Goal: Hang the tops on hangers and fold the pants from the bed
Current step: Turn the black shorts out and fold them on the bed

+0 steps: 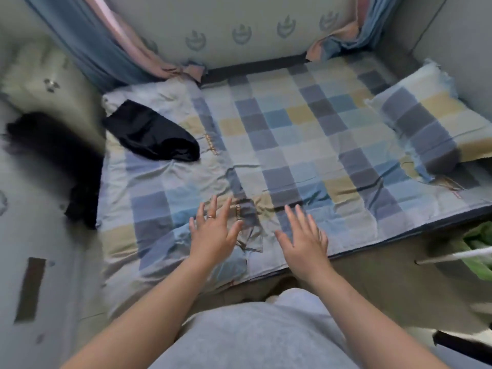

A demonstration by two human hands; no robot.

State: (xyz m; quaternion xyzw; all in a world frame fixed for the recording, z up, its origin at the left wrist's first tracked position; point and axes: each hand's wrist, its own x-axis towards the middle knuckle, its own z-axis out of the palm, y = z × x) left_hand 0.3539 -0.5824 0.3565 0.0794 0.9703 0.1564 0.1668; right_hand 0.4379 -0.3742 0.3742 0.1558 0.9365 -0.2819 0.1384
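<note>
Head view: black garment [151, 134] lies well beyond left hand [213, 231].

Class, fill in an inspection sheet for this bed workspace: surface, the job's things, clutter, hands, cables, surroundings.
Surface: checked sheet covers the bed and is creased towards the near edge.
Job's things: folded black garment lies on the sheet's left part. A second dark garment sits at the bed's left side, too blurred to identify. No hangers seen.
Clutter: pillow in matching checks at the right.
Hands: left hand and right hand are both flat with fingers spread over the sheet's near edge, holding nothing.
Cables: nothing seen.
Surroundings: blue and pink curtains at the far corners; green fabric low at the right.
</note>
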